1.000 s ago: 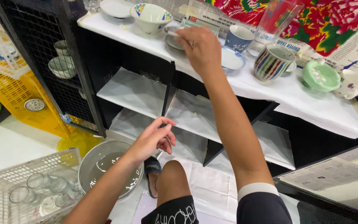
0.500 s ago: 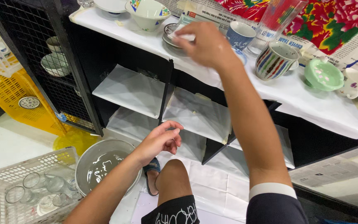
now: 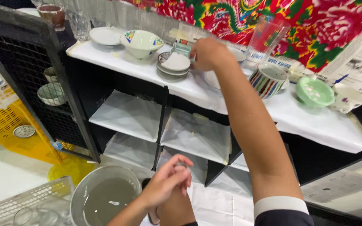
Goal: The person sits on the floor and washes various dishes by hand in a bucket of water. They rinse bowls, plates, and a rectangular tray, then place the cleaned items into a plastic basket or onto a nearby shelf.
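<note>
Right hand [image 3: 206,53]: reaches over the white shelf top [image 3: 315,125], fingers curled on a small teal cup [image 3: 182,48]; the grip itself is hidden behind the knuckles.
Left hand [image 3: 166,182]: low, above the knee, pinching a small clear glass [image 3: 182,165], mostly hidden.
Adjacent: stacked saucers [image 3: 173,63], patterned bowl [image 3: 142,43], striped cup [image 3: 269,80], green bowl [image 3: 315,92].
Below: grey basin [image 3: 101,199], cut off.

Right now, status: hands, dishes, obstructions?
Right hand at stacked small plates on the shelf top. Left hand low, fingers closed, above grey basin. Striped cup nearby.
</note>
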